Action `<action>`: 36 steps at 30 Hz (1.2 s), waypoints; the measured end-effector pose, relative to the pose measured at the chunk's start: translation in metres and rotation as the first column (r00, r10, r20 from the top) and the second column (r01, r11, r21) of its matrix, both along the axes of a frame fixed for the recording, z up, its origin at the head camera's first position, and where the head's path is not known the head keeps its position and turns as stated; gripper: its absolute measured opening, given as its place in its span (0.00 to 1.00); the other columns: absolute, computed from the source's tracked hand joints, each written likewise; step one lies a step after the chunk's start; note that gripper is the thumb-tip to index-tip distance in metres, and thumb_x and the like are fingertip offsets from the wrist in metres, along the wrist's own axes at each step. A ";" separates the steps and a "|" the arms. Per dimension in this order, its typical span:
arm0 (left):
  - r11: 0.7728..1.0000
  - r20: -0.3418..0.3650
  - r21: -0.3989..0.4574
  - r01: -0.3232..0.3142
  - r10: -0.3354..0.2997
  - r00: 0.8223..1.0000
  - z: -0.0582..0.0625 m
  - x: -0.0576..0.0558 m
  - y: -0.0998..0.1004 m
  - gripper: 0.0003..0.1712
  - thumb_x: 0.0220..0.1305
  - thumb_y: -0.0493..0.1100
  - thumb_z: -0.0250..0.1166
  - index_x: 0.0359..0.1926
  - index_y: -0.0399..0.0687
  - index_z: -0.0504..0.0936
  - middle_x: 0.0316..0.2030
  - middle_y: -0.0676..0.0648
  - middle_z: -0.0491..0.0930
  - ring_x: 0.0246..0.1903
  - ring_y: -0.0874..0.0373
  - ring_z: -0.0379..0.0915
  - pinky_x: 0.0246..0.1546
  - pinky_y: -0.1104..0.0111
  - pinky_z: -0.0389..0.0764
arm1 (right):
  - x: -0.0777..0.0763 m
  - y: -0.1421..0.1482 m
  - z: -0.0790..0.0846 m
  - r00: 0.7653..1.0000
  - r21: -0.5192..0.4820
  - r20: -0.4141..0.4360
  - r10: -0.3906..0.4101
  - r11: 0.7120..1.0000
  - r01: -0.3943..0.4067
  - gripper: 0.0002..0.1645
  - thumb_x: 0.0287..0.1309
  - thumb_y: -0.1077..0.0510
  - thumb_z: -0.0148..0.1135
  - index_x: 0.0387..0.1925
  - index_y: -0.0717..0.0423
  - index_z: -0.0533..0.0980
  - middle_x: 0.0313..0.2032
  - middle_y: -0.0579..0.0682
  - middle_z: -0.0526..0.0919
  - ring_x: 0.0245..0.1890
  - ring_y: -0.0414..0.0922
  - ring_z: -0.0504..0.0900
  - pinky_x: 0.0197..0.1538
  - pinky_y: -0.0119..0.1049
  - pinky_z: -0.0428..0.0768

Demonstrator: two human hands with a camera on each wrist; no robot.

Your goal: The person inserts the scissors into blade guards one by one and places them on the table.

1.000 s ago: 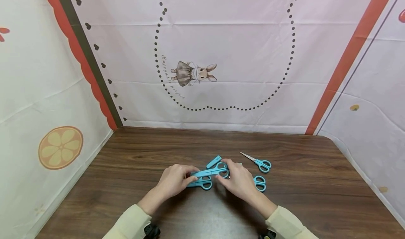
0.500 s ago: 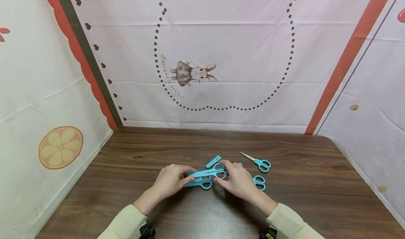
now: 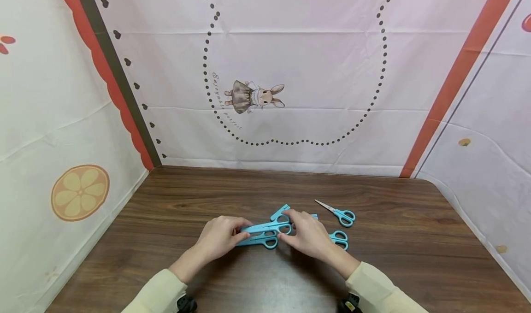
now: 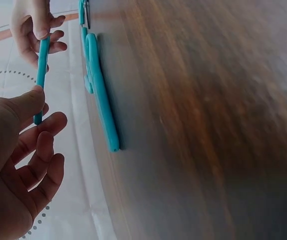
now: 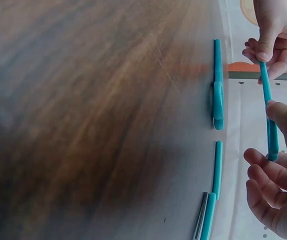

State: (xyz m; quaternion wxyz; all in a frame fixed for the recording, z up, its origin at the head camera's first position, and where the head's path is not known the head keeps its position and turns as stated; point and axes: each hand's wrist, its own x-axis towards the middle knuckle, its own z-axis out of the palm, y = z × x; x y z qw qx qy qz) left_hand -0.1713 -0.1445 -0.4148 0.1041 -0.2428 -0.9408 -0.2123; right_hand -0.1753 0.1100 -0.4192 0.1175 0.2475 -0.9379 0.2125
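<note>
Both hands hold one pair of light-blue scissors (image 3: 265,227) level above the table. My left hand (image 3: 220,237) pinches the tip end, where a light-blue cover sits over the blades. At the other end my right hand (image 3: 309,234) grips the finger loops between thumb and fingers. In the left wrist view the held scissors (image 4: 41,70) appear edge-on, off the tabletop. Below them a second pair of covered scissors (image 3: 269,243) lies on the table, its tip partly behind my left hand. A loose blade cover (image 3: 279,212) lies just behind the held pair.
Small scissors (image 3: 345,217) with bare metal blades lie right of my right hand. Nearer, another pair's loops (image 3: 341,239) show, the rest hidden by that hand. A small light-blue piece (image 3: 315,216) peeks out behind it. The wooden table (image 3: 199,188) meets printed cloth walls.
Both hands have shifted slightly left together, carrying the held scissors with them. The other scissors and the loose cover stay where they lay.
</note>
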 end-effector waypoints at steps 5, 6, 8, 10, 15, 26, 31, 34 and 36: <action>1.000 -0.001 -0.006 -0.017 0.017 1.000 0.000 0.001 -0.005 0.09 0.53 0.52 0.68 0.38 0.64 0.84 0.17 0.68 0.68 0.14 0.73 0.58 0.15 0.76 0.61 | -0.002 -0.004 0.001 0.999 0.016 -0.023 0.033 0.999 -0.033 0.34 0.48 0.42 0.67 0.55 0.52 0.72 0.31 0.42 0.77 0.30 0.36 0.75 0.26 0.27 0.71; 1.000 0.001 -0.007 -0.022 0.022 1.000 0.001 0.002 -0.005 0.09 0.53 0.52 0.68 0.38 0.65 0.84 0.17 0.68 0.68 0.14 0.73 0.58 0.15 0.76 0.61 | -0.002 -0.005 0.001 0.999 0.020 -0.029 0.039 0.999 -0.039 0.34 0.48 0.42 0.67 0.55 0.52 0.72 0.31 0.42 0.78 0.30 0.36 0.75 0.27 0.27 0.71; 0.999 0.005 -0.011 -0.033 0.033 0.999 0.001 0.002 -0.007 0.09 0.53 0.52 0.68 0.38 0.65 0.83 0.17 0.69 0.68 0.14 0.73 0.58 0.14 0.76 0.61 | -0.003 -0.006 0.001 0.998 0.020 -0.037 0.054 0.998 -0.054 0.34 0.48 0.42 0.66 0.55 0.52 0.72 0.32 0.43 0.78 0.31 0.36 0.76 0.27 0.27 0.72; 0.999 0.010 -0.017 -0.042 0.042 0.999 0.001 0.003 -0.008 0.09 0.53 0.52 0.68 0.38 0.66 0.83 0.16 0.69 0.67 0.13 0.73 0.57 0.14 0.76 0.60 | -0.004 -0.008 0.002 0.997 0.025 -0.042 0.063 0.998 -0.062 0.34 0.49 0.42 0.66 0.55 0.52 0.72 0.33 0.43 0.79 0.31 0.36 0.76 0.27 0.27 0.72; 0.998 0.020 -0.021 -0.054 0.055 0.998 0.000 0.004 -0.012 0.10 0.53 0.52 0.68 0.38 0.66 0.84 0.15 0.68 0.66 0.13 0.72 0.57 0.13 0.76 0.60 | -0.005 -0.012 0.001 0.996 0.030 -0.036 0.079 0.996 -0.078 0.33 0.49 0.42 0.66 0.54 0.51 0.72 0.33 0.43 0.79 0.30 0.36 0.76 0.26 0.27 0.71; 0.998 0.011 -0.031 -0.062 0.062 0.998 -0.002 0.005 -0.022 0.09 0.53 0.51 0.68 0.38 0.64 0.83 0.17 0.68 0.68 0.14 0.73 0.58 0.14 0.76 0.61 | -0.007 -0.019 -0.002 0.989 0.017 -0.073 0.125 0.992 -0.124 0.32 0.49 0.42 0.66 0.54 0.52 0.73 0.32 0.44 0.79 0.28 0.36 0.76 0.25 0.26 0.71; 0.997 0.000 -0.022 -0.075 0.075 0.997 -0.004 0.003 -0.026 0.09 0.52 0.51 0.69 0.37 0.64 0.84 0.17 0.68 0.68 0.15 0.73 0.58 0.15 0.76 0.61 | -0.009 -0.023 -0.003 0.988 0.019 -0.077 0.132 0.991 -0.131 0.32 0.49 0.42 0.66 0.53 0.53 0.73 0.33 0.44 0.80 0.29 0.36 0.77 0.25 0.26 0.72; 0.996 0.003 -0.013 -0.089 0.089 0.996 -0.006 0.001 -0.030 0.08 0.52 0.51 0.69 0.36 0.64 0.83 0.17 0.68 0.68 0.15 0.73 0.59 0.15 0.76 0.61 | -0.011 -0.026 -0.003 0.988 0.023 -0.072 0.139 0.990 -0.138 0.32 0.49 0.42 0.66 0.53 0.54 0.72 0.32 0.44 0.80 0.28 0.35 0.77 0.24 0.25 0.71; 0.995 0.011 -0.008 -0.099 0.099 0.995 -0.007 0.000 -0.032 0.08 0.52 0.50 0.69 0.36 0.65 0.83 0.17 0.68 0.68 0.15 0.73 0.59 0.15 0.76 0.62 | -0.013 -0.028 -0.003 0.988 0.027 -0.068 0.141 0.990 -0.139 0.32 0.49 0.42 0.66 0.54 0.54 0.72 0.31 0.43 0.79 0.27 0.34 0.76 0.24 0.25 0.70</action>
